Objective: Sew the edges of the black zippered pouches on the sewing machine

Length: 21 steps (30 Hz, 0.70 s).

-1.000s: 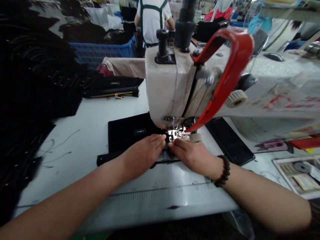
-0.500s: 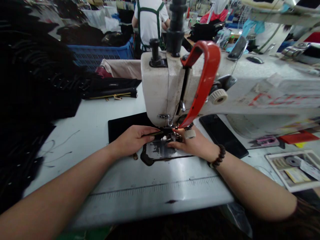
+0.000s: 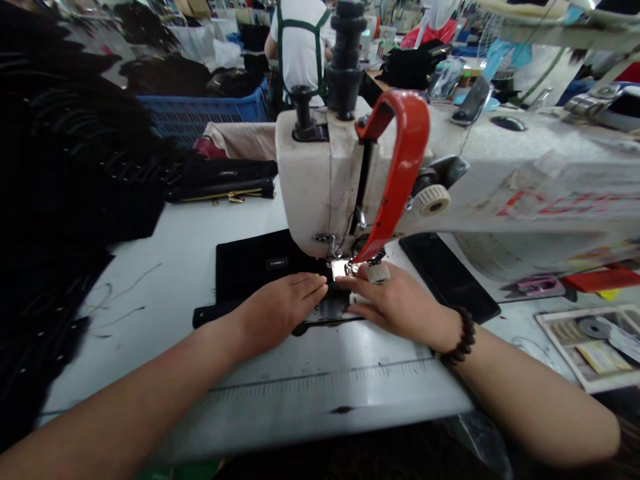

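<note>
A flat black fabric piece [image 3: 245, 267] with a small label lies under the head of the white sewing machine [image 3: 307, 180]. My left hand [image 3: 280, 310] is closed on its near part, fingertips together just left of the presser foot. A rolled or folded black edge [image 3: 207, 315] shows beyond my left wrist. My right hand [image 3: 405, 303], with a dark beaded bracelet [image 3: 463, 337], reaches in from the right. Its index finger touches the fabric by the lit needle area, and the thumb is spread apart below. The needle tip is hard to make out.
A red curved guard [image 3: 405, 167] arches in front of the machine head. A black phone [image 3: 450, 277], pink-handled snips [image 3: 537, 288] and a small parts tray [image 3: 560, 347] lie on the right. Black pieces [image 3: 75, 167] are heaped at left; a zipped black pouch [image 3: 225, 180] lies behind.
The fabric has been laid out flatter, so its label now shows and the folded edge extends leftward. My left hand has moved slightly nearer and right; my right hand has shifted slightly nearer me.
</note>
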{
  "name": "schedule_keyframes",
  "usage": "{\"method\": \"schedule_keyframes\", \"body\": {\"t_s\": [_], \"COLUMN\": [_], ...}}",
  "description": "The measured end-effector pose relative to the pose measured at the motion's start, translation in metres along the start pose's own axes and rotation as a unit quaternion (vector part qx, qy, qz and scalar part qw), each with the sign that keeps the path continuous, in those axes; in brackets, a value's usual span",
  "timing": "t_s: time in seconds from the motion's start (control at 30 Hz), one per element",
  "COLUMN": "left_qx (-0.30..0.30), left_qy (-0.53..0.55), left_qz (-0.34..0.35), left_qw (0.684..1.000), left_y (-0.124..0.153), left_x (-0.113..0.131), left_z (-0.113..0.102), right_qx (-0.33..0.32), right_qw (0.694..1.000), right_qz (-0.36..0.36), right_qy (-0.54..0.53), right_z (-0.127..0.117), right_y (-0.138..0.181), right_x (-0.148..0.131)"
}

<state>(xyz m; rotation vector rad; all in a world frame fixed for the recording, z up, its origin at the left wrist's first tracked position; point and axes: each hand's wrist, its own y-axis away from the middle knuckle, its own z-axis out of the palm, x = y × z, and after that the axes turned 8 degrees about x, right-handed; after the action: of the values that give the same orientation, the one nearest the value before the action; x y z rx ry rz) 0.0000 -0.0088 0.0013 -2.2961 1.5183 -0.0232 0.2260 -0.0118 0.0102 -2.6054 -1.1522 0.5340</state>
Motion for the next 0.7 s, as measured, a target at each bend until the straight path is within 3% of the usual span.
{"method": "schedule_keyframes", "body": {"t_s": [0.17, 0.37, 0.53, 0.7], "left_qx": [0.042, 0.030, -0.008, -0.058], "left_qy": [-0.012, -0.016, -0.001, 0.088], "left_qz": [0.013, 0.016, 0.007, -0.054], "left_qw": [0.999, 0.999, 1.000, 0.993], "left_y": [0.000, 0.001, 0.002, -0.001], "left_x": [-0.002, -0.002, -0.004, -0.016], "left_z": [0.002, 0.004, 0.004, 0.001], "right_qx": [-0.055, -0.001, 0.002, 0.070], "right_qw": [0.997, 0.998, 0.998, 0.993], "right_qz": [0.001, -0.009, 0.000, -0.043], "right_qy": [0.049, 0.061, 0.061, 0.087], "right_z": [0.016, 0.019, 0.023, 0.023], "right_y": [-0.005, -0.004, -0.003, -0.005], "right_x": [-0.005, -0.004, -0.003, -0.002]}}
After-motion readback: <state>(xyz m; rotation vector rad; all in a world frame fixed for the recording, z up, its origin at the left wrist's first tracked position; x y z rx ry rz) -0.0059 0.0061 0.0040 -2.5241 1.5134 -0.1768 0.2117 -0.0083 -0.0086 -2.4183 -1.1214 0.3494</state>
